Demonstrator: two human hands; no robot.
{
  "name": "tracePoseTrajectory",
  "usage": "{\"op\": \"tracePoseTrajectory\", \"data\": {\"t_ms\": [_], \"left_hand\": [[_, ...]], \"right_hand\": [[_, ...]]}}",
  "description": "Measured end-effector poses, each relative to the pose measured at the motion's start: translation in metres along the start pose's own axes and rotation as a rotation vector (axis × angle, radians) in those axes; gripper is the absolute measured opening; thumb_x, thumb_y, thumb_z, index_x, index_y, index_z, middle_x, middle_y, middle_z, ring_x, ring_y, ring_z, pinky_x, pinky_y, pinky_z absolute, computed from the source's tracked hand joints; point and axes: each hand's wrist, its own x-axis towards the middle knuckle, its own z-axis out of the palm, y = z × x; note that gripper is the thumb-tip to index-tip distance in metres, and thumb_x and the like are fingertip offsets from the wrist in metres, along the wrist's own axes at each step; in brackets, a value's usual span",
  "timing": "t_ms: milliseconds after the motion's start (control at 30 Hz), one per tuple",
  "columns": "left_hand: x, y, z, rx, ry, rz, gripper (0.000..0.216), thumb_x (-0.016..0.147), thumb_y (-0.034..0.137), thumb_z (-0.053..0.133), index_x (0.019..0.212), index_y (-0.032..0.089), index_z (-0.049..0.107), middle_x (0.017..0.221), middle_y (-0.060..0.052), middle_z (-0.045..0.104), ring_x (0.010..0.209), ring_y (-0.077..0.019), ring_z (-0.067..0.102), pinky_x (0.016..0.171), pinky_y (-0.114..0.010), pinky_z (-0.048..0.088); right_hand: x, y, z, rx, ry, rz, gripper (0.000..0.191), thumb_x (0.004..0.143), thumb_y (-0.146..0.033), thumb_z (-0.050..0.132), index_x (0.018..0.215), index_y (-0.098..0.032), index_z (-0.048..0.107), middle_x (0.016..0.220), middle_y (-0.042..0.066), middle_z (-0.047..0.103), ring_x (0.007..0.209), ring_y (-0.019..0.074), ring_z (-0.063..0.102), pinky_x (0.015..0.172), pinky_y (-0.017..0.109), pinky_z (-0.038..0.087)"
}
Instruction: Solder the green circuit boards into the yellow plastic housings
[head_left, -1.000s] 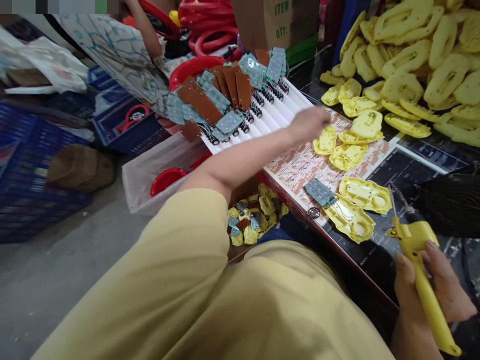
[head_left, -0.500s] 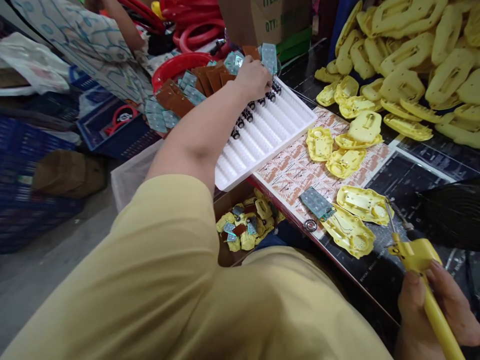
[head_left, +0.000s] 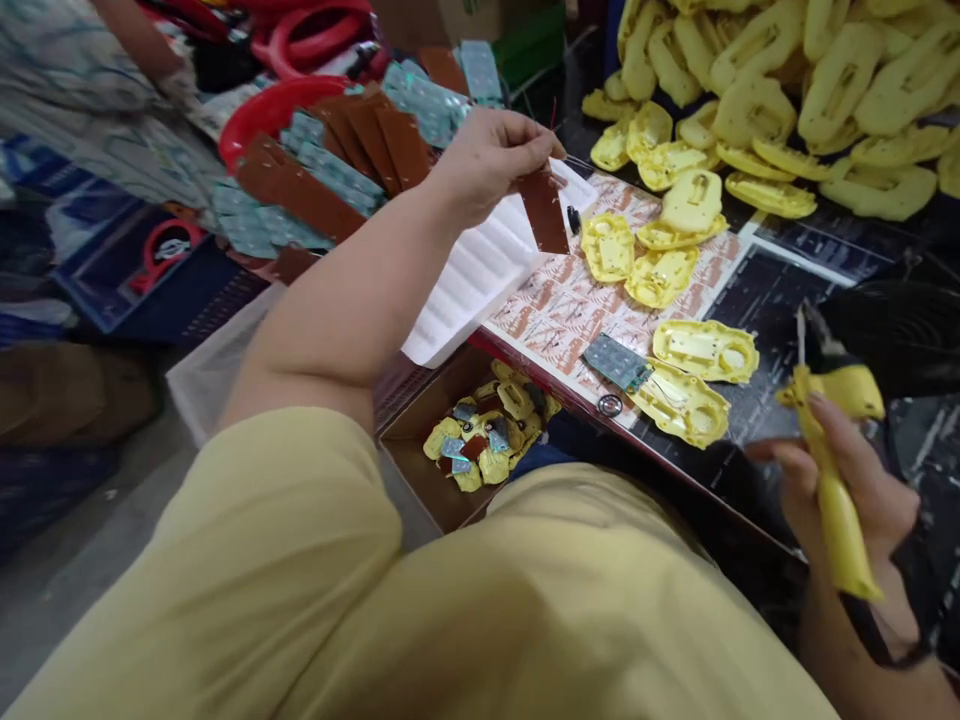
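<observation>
My left hand point(head_left: 487, 160) is closed in a pinch on a brown circuit board point(head_left: 545, 218), lifted over the right end of a white ridged tray point(head_left: 480, 265). A small black part point(head_left: 574, 220) hangs beside the board. Over the bench's right side, my right hand point(head_left: 862, 460) grips a yellow soldering iron point(head_left: 844, 530), its metal tip pointing up and away; the index finger is stretched out. Between the hands a greenish circuit board point(head_left: 616, 360) lies against an open yellow plastic shell point(head_left: 688, 402). Another shell half point(head_left: 706, 350) sits behind it. A small black round part point(head_left: 609, 405) rests near the bench edge.
Yellow shells point(head_left: 757, 110) are heaped at the back right. Stacked circuit boards point(head_left: 360, 140) lie left of the tray, by a red basin point(head_left: 247, 110). Below the bench edge, a cardboard box point(head_left: 409, 450) holds shells and boards. Another person's patterned clothing point(head_left: 82, 130) shows upper left.
My left hand has risen from the tray with the brown board and the black part. My right hand has shifted and turned the soldering iron more upright. The view has swung slightly right.
</observation>
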Motion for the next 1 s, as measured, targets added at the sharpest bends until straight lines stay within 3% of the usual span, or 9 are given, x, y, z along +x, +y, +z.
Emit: {"op": "tracePoseTrajectory", "data": {"t_ms": [100, 200, 267, 367, 467, 700, 800, 900, 1000], "left_hand": [[-0.009, 0.002, 0.043, -0.147, -0.197, -0.061, 0.078, 0.053, 0.087, 0.099, 0.086, 0.023, 0.068, 0.069, 0.005, 0.062, 0.078, -0.0132, 0.062, 0.091, -0.039, 0.059], [-0.014, 0.001, 0.086, 0.07, -0.4, 0.04, 0.054, 0.082, 0.071, 0.087, 0.093, 0.02, 0.078, 0.076, 0.0, 0.07, 0.082, -0.0168, 0.069, 0.084, -0.038, 0.057], [-0.015, 0.002, 0.112, 0.25, -0.517, 0.135, 0.035, 0.093, 0.052, 0.079, 0.098, 0.018, 0.083, 0.084, -0.003, 0.076, 0.089, -0.0187, 0.074, 0.085, -0.036, 0.056], [-0.015, 0.003, 0.144, 0.372, -0.602, 0.236, 0.021, 0.093, 0.031, 0.076, 0.107, 0.019, 0.087, 0.092, -0.002, 0.081, 0.093, -0.0187, 0.077, 0.089, -0.032, 0.057], [-0.016, 0.005, 0.164, 0.415, -0.602, 0.286, 0.022, 0.092, 0.02, 0.074, 0.11, 0.019, 0.087, 0.096, -0.003, 0.082, 0.099, -0.0194, 0.077, 0.093, -0.032, 0.056], [-0.028, 0.007, 0.194, 0.531, -0.616, 0.3, 0.017, 0.091, 0.016, 0.074, 0.102, 0.02, 0.087, 0.093, -0.002, 0.082, 0.099, -0.021, 0.077, 0.095, -0.032, 0.055], [-0.032, 0.001, 0.203, 0.573, -0.593, 0.348, 0.017, 0.093, 0.021, 0.073, 0.103, 0.021, 0.087, 0.095, -0.003, 0.082, 0.1, -0.0222, 0.077, 0.097, -0.034, 0.056], [-0.033, -0.004, 0.207, 0.613, -0.579, 0.418, 0.018, 0.096, 0.025, 0.07, 0.102, 0.022, 0.087, 0.101, -0.004, 0.083, 0.104, -0.0239, 0.077, 0.101, -0.037, 0.056], [-0.033, -0.005, 0.208, 0.652, -0.569, 0.432, 0.021, 0.097, 0.026, 0.068, 0.102, 0.022, 0.087, 0.108, -0.006, 0.084, 0.109, -0.0263, 0.077, 0.104, -0.041, 0.055]], "right_hand": [[0.044, -0.004, 0.012, 0.05, -0.057, -0.139, 0.024, 0.111, -0.046, 0.065, 0.115, -0.029, 0.082, 0.089, 0.002, 0.085, 0.068, 0.019, 0.08, 0.065, 0.025, 0.063], [0.077, 0.01, 0.038, 0.088, -0.179, -0.176, 0.029, 0.113, -0.047, 0.059, 0.117, -0.026, 0.078, 0.115, 0.01, 0.085, 0.104, 0.0239, 0.083, 0.093, 0.034, 0.067], [0.088, 0.022, 0.054, 0.066, -0.221, -0.159, 0.029, 0.112, -0.047, 0.057, 0.117, -0.026, 0.076, 0.117, 0.011, 0.084, 0.112, 0.0273, 0.081, 0.104, 0.043, 0.065], [0.087, 0.033, 0.064, 0.003, -0.305, -0.138, 0.025, 0.11, -0.044, 0.06, 0.119, -0.026, 0.074, 0.112, 0.01, 0.084, 0.108, 0.0295, 0.08, 0.099, 0.046, 0.065], [0.071, 0.032, 0.056, -0.1, -0.352, -0.158, 0.024, 0.109, -0.041, 0.063, 0.123, -0.025, 0.074, 0.108, 0.01, 0.083, 0.097, 0.03, 0.08, 0.086, 0.042, 0.065], [0.023, -0.003, 0.006, -0.12, 0.013, -0.26, 0.013, 0.107, -0.034, 0.075, 0.116, -0.025, 0.079, 0.092, 0.003, 0.083, 0.076, 0.02, 0.079, 0.074, 0.029, 0.062], [0.007, -0.01, -0.023, -0.134, 0.129, -0.303, 0.032, 0.106, -0.047, 0.077, 0.131, -0.027, 0.078, 0.081, 0.0, 0.08, 0.062, 0.017, 0.073, 0.061, 0.026, 0.056], [-0.006, -0.007, -0.048, -0.214, 0.24, -0.309, 0.056, 0.11, -0.058, 0.068, 0.154, -0.024, 0.069, 0.084, 0.005, 0.081, 0.064, 0.0211, 0.074, 0.055, 0.029, 0.054], [-0.018, -0.002, -0.056, -0.266, 0.284, -0.284, 0.052, 0.109, -0.048, 0.069, 0.155, -0.024, 0.07, 0.09, 0.006, 0.083, 0.067, 0.0222, 0.076, 0.06, 0.031, 0.059]]}}
